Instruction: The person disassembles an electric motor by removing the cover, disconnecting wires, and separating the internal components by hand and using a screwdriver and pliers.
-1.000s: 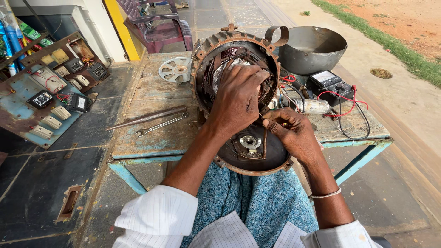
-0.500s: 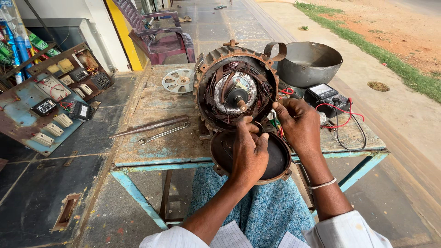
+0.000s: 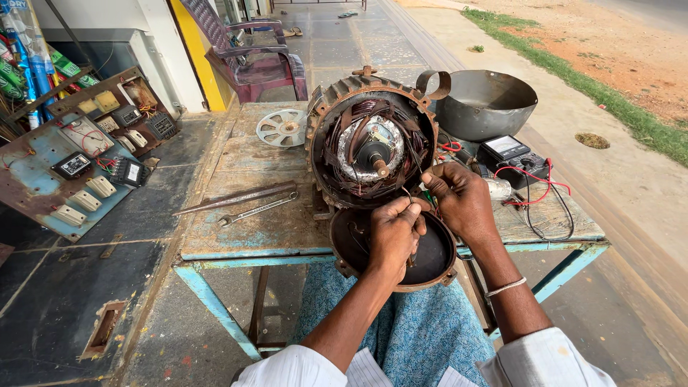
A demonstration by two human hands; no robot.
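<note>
Motor [image 3: 371, 147] on table [image 3: 279, 229]; wrench [image 3: 256, 210] left, bowl [image 3: 487, 104] behind right.

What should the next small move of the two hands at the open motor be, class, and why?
Probably draw the thin wire clear of the motor. The left hand and right hand meet at the housing's lower rim, pinching something thin there; the windings are exposed, and the end cover lies beneath.

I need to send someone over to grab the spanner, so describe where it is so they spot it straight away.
Start at the worn wooden table with blue-painted legs, where the big open motor housing stands. Left of the motor, two long metal pieces lie side by side at a slant. The spanner is the nearer one, thinner and shinier silver with shaped ends, unlike the rusty brown bar just behind it.
</note>
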